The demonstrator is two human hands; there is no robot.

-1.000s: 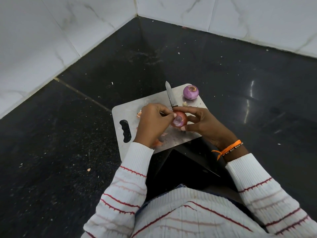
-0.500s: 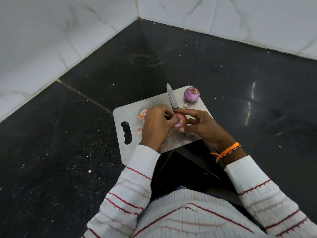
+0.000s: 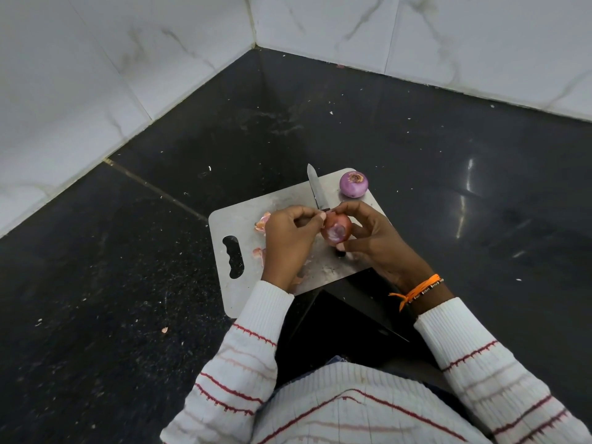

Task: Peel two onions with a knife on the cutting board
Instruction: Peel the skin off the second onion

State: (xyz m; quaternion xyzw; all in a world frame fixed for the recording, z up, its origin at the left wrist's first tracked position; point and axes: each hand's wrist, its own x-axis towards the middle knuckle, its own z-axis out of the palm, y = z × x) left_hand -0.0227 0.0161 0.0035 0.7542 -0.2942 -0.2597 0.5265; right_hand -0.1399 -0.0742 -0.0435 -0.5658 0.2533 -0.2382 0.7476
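A steel cutting board (image 3: 243, 216) lies on the black floor. Above its middle my right hand (image 3: 373, 238) holds a reddish onion (image 3: 337, 231) with a pale peeled patch facing me. My left hand (image 3: 288, 238) pinches the skin at the onion's upper left edge. A knife (image 3: 314, 186) lies on the board behind my hands, blade pointing away, its handle hidden under them. A second, purple peeled onion (image 3: 353, 184) rests at the board's far right corner.
Pieces of onion skin (image 3: 263, 221) lie on the board left of my left hand. White marble walls (image 3: 128, 75) meet in a corner beyond the board. A small skin scrap (image 3: 164, 330) lies on the floor at the left.
My hands have lifted and turned the onion slightly, so more of the pale peeled patch faces me. My left fingers have shifted to pinch skin at its top edge.
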